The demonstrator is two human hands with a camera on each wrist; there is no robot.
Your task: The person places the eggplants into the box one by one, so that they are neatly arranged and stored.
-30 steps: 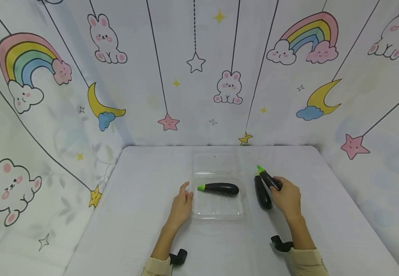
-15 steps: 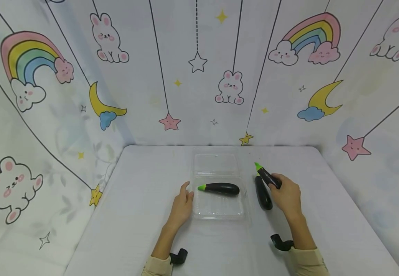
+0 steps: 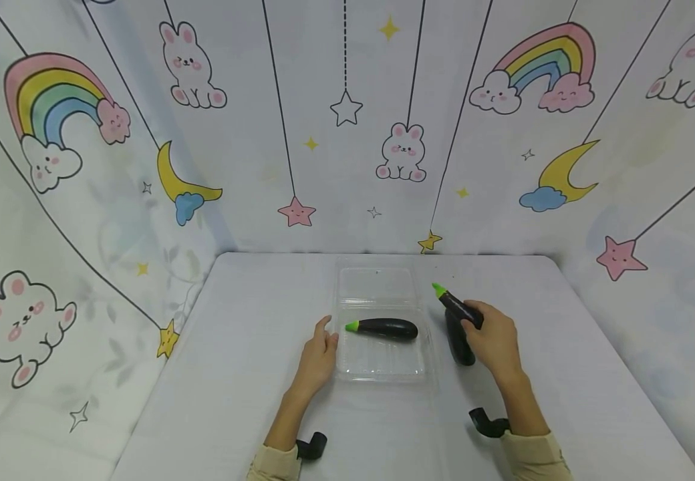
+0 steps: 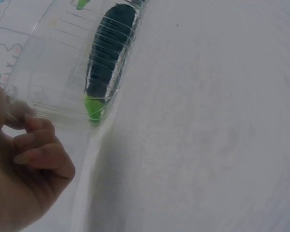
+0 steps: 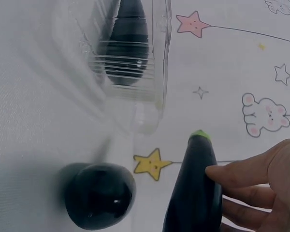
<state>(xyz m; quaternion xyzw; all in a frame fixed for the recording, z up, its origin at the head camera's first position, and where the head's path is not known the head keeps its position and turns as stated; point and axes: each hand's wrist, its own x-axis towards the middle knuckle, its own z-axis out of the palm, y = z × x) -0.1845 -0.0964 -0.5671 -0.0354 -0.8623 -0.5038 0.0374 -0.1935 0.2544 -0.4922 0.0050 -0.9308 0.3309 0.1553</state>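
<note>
In the head view my right hand (image 3: 494, 337) grips a dark toy eggplant (image 3: 460, 309) with a bright green tip pointing up and left. The right wrist view shows thumb and fingers on either side of this held eggplant (image 5: 195, 188). Partly behind it, a second eggplant (image 3: 459, 344) lies on the table. A third eggplant (image 3: 386, 328) lies sideways in a clear plastic box (image 3: 380, 367), green tip to the left. My left hand (image 3: 316, 357) is at the box's left side; in the left wrist view its thumb and curled fingers (image 4: 43, 140) hold the box's edge.
The box's lid (image 3: 375, 284) lies folded back toward the far side of the white table (image 3: 251, 321). Behind the table hangs a cloth (image 3: 347, 180) printed with rabbits, stars and rainbows. A black wrist mount (image 3: 311, 446) sits on each forearm.
My right hand has lifted its eggplant off the one beside it and moved slightly left toward the box. The left hand and the box have stayed in place.
</note>
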